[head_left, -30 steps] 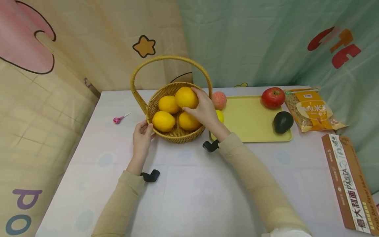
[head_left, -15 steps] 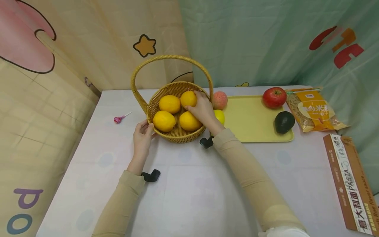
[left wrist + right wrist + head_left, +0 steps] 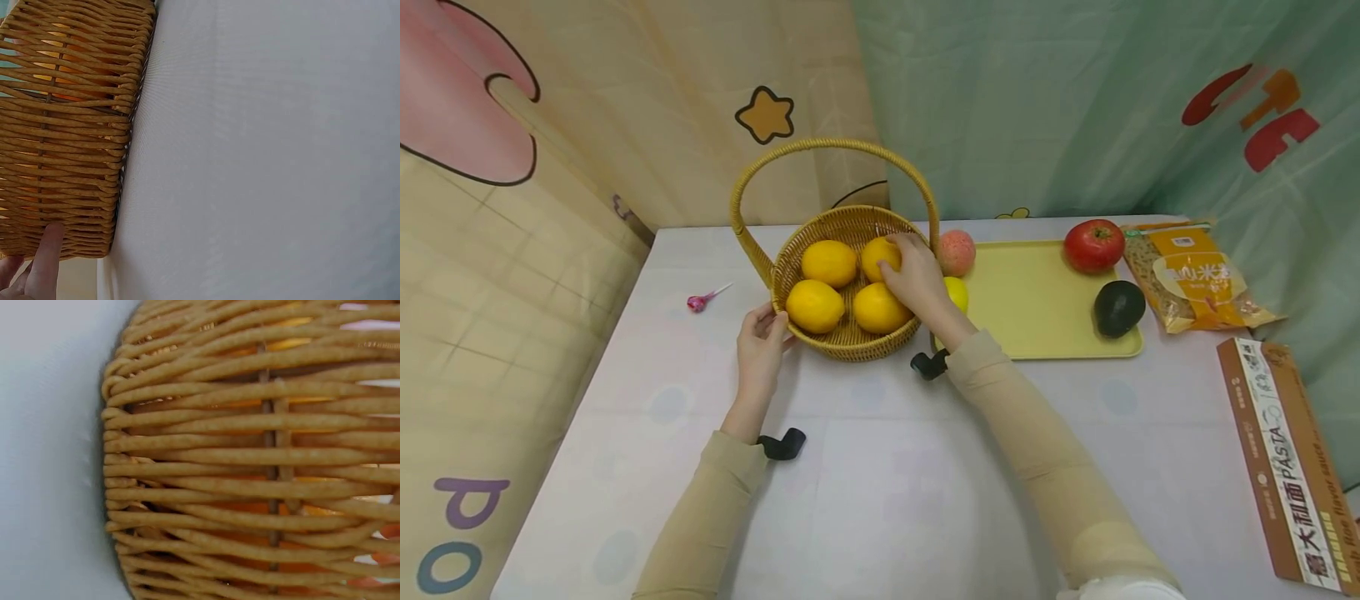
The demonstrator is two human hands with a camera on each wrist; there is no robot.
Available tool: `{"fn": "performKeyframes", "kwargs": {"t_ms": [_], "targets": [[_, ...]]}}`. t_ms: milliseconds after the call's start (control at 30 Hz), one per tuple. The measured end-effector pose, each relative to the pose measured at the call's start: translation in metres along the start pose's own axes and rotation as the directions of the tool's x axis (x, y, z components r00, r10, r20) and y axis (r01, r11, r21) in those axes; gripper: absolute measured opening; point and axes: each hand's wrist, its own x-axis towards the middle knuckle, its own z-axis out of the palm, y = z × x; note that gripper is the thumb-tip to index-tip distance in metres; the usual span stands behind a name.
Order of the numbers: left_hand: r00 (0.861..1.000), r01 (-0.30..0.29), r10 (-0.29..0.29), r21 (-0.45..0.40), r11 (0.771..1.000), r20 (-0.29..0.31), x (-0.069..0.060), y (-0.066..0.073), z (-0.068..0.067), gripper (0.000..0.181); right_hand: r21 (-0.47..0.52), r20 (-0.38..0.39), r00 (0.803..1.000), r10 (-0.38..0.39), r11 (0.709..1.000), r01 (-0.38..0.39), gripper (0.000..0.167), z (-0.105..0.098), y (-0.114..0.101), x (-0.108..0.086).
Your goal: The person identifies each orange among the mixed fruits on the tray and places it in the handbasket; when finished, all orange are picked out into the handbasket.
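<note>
A woven wicker basket (image 3: pixel 857 350) with a tall arched handle stands on the table. In it lie yellow lemons, one at the front left (image 3: pixel 815 307), one at the back left (image 3: pixel 829 264) and one at the front right (image 3: pixel 881 307). My right hand (image 3: pixel 921 279) reaches in over the basket's right rim and grips a lemon (image 3: pixel 877 257) at the back right, partly covering it. At the left front, my left hand (image 3: pixel 760 350) pinches the basket's rim, the thumb on top and fingers against the outer wall. The right wrist view shows only the basket's weave (image 3: pixel 250 456) close up.
Right of the basket is a yellow tray (image 3: pixel 1030 304) with a red pomegranate-like fruit (image 3: pixel 1093 246) and a dark avocado (image 3: pixel 1118 309). A pink ball-like fruit (image 3: pixel 957 252) and a bright yellow fruit (image 3: pixel 957 293) sit beside the basket. Farther out are a grain bag (image 3: pixel 1195 277), pasta box (image 3: pixel 1285 462) and lollipop (image 3: pixel 697 303).
My right hand has lowered the lemon from above the others to the basket's back right and still grips it. The left hand has stayed at the rim.
</note>
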Motion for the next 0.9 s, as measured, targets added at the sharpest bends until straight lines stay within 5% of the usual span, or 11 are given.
{"fn": "performKeyframes", "kwargs": {"t_ms": [267,600,900], "targets": [[1.0,0.006,-0.006,0.013,1.0,0.012,0.001,0.0,0.001,0.046,0.11,-0.108,0.99,-0.091,0.989,0.103,0.035,-0.012,0.004,-0.023],[0.999,0.024,-0.025,0.034,0.999,0.046,-0.002,0.003,-0.006,0.049,0.345,-0.164,0.982,-0.093,0.927,0.146,0.027,-0.038,0.035,-0.064],[0.995,-0.095,0.097,0.071,0.993,-0.021,-0.01,0.019,-0.018,0.045,0.349,-0.193,0.981,0.018,0.936,0.052,0.03,-0.07,0.068,-0.089]]}}
